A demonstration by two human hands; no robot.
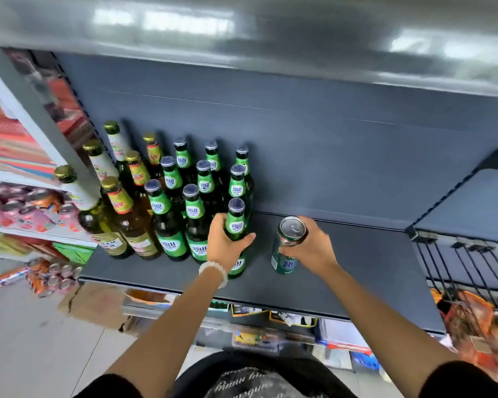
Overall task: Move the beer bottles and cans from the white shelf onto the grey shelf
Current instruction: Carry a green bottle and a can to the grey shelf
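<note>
Hands at centre frame: left hand point(223, 244) grips a green beer bottle point(236, 225), right hand point(311, 245) grips a green can point(286, 245), both standing on the grey shelf point(357, 262) beside rows of bottles point(167, 196).

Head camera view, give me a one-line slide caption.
Left hand sets a green glass beer bottle beside others on the grey metal shelf; right hand places a green can.

Both arms extended; left grip point(226, 244) and right grip point(314, 248) clasped.
</note>
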